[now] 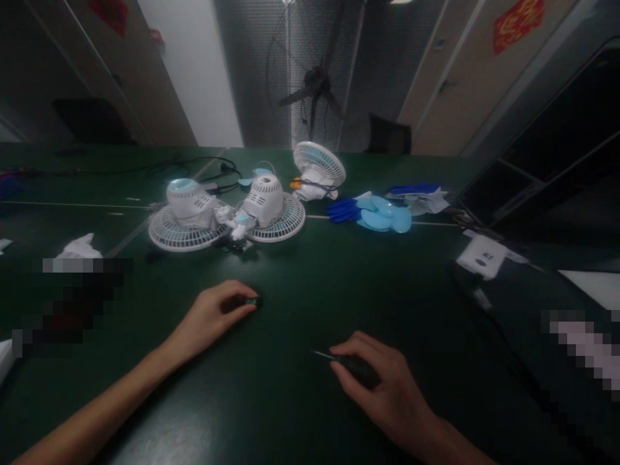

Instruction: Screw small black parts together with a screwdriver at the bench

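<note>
My right hand (387, 381) is closed around the dark handle of a screwdriver (357, 368), whose thin metal shaft points left over the green table (290, 413). To the left, my left hand (216, 316) pinches a small dark green piece (254, 301) between thumb and fingers, just at the tabletop. What this piece is cannot be made out. Beyond my hands, two white fan heads (186, 213) (266, 206) lie with their round grilles down, side by side. Behind them a third fan (317, 169) leans with its grille tilted up.
Light blue fan blades (385, 214) lie at the right beside blue gloves (345, 210). A white box-like device (482, 255) with a cable sits farther right. Black cables (194, 169) run across the back left, and crumpled white material (81, 247) lies at the left.
</note>
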Demonstrator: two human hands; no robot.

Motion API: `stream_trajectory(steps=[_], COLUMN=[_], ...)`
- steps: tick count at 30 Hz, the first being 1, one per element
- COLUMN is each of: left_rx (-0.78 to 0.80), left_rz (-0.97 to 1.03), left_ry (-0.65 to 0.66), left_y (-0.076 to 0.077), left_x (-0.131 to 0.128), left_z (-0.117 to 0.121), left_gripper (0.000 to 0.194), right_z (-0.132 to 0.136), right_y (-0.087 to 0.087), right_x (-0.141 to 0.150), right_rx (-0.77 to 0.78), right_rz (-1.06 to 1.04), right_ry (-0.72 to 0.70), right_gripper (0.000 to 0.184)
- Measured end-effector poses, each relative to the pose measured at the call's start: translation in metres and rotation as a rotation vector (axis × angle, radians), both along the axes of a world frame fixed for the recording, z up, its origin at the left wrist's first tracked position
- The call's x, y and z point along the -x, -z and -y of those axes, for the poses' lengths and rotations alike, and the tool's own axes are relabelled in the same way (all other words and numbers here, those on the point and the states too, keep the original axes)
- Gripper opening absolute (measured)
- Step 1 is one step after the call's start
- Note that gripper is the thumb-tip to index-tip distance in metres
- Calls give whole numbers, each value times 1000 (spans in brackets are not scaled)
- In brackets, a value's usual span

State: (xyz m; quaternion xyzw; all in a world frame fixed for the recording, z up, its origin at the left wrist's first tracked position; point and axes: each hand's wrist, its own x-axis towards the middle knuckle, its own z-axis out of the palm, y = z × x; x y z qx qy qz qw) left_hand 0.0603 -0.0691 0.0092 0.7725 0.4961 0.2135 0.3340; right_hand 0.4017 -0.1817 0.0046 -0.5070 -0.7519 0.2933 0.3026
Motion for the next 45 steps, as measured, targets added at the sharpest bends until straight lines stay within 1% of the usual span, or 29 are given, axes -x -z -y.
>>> stream_trajectory(steps=[2, 4, 5, 7, 11, 15, 20, 23, 26, 29, 31, 33, 36, 38, 41, 43, 45], left_rx=[10, 10, 8, 9, 3, 6, -4, 0, -17, -126, -233, -315, -383, -414, -432, -439, -444], left_rz=[67, 120, 137, 152, 159, 156, 170, 173, 171, 92, -3, -106, -247, -326, -417, -458, -480], left_ry=[153, 238, 263, 293, 309, 324, 356, 347, 355, 376, 321, 195, -40, -171, -316, -380, -410], left_y=[1, 2, 4, 7, 12, 13, 11, 11, 10, 9, 9, 10, 14, 16, 14, 10, 7], left_x=[-37, -64, -73, -82, -82, -80, -81, -80, -76, -61, -41, -14, 38, 73, 110, 121, 124], left_z=[23, 41, 47, 53, 53, 52, 52, 53, 53, 42, 26, 3, -33, -51, -62, -62, -60], left_gripper=[19, 14, 13, 13, 15, 15, 14, 13, 16, 24, 29, 33, 41, 46, 50, 49, 49], right_z=[0, 1, 1, 1, 1, 0, -1, -2, -1, 0, 1, 0, 0, 0, 1, 1, 1], right_y=[0, 1, 1, 2, 3, 3, -1, -4, -3, 0, 1, 0, -4, -5, -5, -4, -2], right_x=[1, 1, 1, 1, 2, 3, 6, 6, 4, 0, -2, -3, -2, -1, -1, -2, -2], right_rx=[-11, -28, -39, -53, -56, -65, -38, -44, -48, -41, -29, -17, -11, -7, 2, 1, -3], right_rz=[-3, -4, -1, 6, 23, 39, -52, -98, -100, -89, -82, -89, -110, -109, -109, -105, -93], right_ry=[-9, -21, -26, -39, -45, -52, -61, -33, 14, 27, 22, 11, 6, 9, 7, 8, 12], right_gripper=[12, 12, 13, 15, 14, 14, 13, 13, 12, 12, 12, 11, 11, 11, 11, 12, 11])
